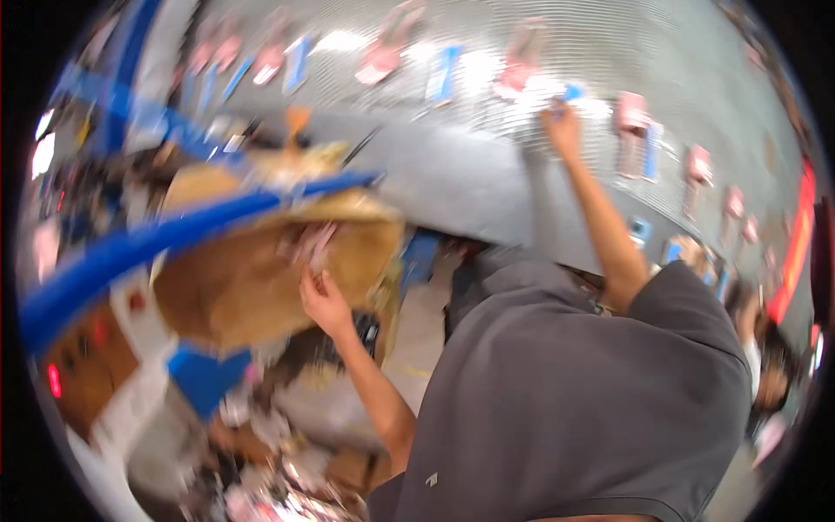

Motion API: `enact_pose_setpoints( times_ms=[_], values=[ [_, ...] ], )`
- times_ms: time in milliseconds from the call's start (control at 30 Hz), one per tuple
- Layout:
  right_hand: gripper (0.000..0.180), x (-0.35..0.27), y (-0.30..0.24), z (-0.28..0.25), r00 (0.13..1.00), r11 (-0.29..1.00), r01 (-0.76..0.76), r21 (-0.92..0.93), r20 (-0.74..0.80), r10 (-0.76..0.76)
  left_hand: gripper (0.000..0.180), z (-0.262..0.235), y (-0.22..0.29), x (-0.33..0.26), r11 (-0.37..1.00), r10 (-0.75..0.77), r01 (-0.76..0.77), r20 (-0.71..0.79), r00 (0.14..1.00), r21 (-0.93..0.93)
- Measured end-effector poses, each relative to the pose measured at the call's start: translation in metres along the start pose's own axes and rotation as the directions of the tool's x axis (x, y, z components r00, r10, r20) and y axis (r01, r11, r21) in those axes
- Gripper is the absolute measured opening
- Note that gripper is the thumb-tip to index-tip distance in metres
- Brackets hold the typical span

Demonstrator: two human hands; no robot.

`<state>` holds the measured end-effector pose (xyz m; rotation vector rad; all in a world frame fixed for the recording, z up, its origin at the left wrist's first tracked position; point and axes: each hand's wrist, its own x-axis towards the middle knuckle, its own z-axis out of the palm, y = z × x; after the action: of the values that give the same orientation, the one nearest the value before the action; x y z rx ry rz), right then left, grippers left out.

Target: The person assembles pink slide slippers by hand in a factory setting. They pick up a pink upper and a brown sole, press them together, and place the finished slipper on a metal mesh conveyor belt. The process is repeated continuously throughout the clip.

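The person is stocking a display. The left hand (323,300), at centre left of the frame, closes on pink flat packets (306,244) inside an open brown cardboard box (252,287). The right hand (564,129), upper right, pinches a small blue-topped packet (571,91) against the grey pegboard wall (487,174); hooking it on calls for careful alignment. Rows of pink and blue hanging packets (383,56) cross the top.

Single head-worn fisheye view, tilted down and sideways, close over grey-shirted torso (565,391), motion-blurred
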<state>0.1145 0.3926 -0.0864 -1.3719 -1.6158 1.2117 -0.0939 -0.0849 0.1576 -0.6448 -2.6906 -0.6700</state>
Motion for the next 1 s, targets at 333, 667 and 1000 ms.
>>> enact_pose_setpoints(
  times_ms=[333,667,1000],
  values=[
    [0.071,0.115,0.054,-0.13,0.801,0.937,-0.174,0.304,-0.51,0.314,0.049,0.201,-0.025,0.074,0.979,-0.079,0.032,0.232,0.97,0.201],
    [0.074,-0.011,-0.088,-0.165,0.904,0.998,-0.032,-0.058,-0.427,0.004,0.05,0.137,-0.093,-0.069,-0.121,-0.099,0.597,0.608,0.788,-0.793],
    [0.056,-0.226,-0.231,-0.065,0.595,0.832,0.552,0.044,0.679,-0.43,0.046,-0.077,-0.02,-0.197,-0.751,-0.198,0.081,0.341,0.919,-0.655]
  ],
)
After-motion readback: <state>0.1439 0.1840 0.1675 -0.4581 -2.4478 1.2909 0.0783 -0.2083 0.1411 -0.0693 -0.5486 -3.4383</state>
